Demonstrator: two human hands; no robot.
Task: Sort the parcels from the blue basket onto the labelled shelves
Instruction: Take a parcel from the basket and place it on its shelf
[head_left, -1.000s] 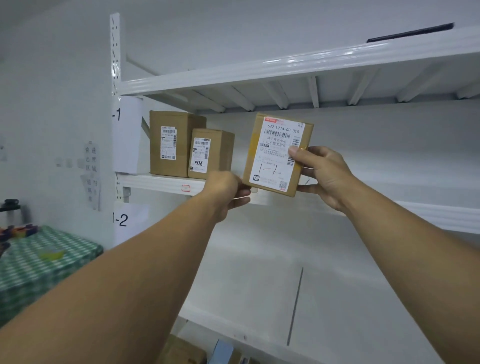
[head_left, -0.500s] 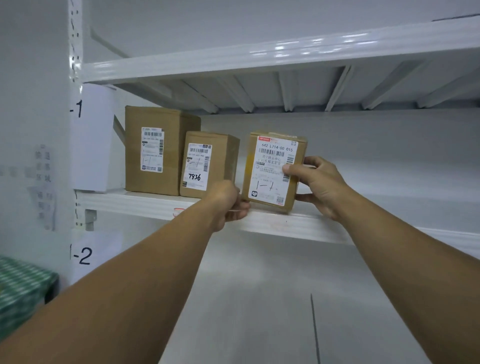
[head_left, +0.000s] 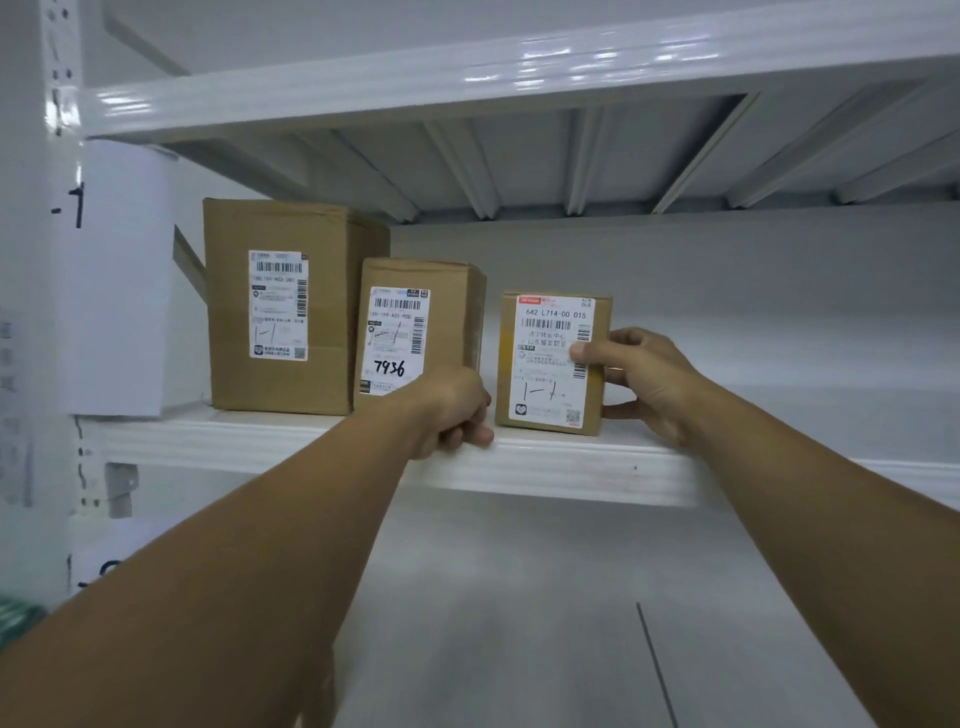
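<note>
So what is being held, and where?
The right hand grips the small parcel by its right edge, thumb on the label; the left hand, curled, holds nothing.

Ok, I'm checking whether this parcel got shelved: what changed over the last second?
The small parcel moved from tilted in mid-air onto the shelf, upright, right of the 7936 box. The right hand still grips its side; the left hand, fingers curled, now sits at the shelf edge. The tall box and 7936 box stayed put.
</note>
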